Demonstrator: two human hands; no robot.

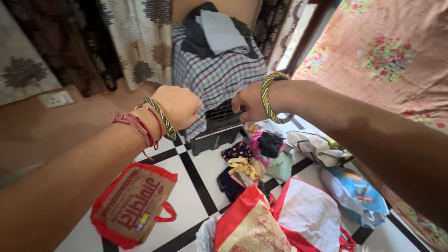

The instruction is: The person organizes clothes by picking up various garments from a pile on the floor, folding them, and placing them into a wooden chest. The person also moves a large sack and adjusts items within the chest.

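A basket (212,133) stands on the floor (186,196) at the far side. A cloth (214,74) hangs over it, and folded clothes (219,32) lie on top. The left hand (179,106) grips the cloth at its left edge. The right hand (251,102) grips it at the right. Curtains (135,42) hang behind, to the left. A bed (387,60) is on the right. Near the basket lies a pile of clothes (249,161). Bags (133,203) lie nearer still, left and right.
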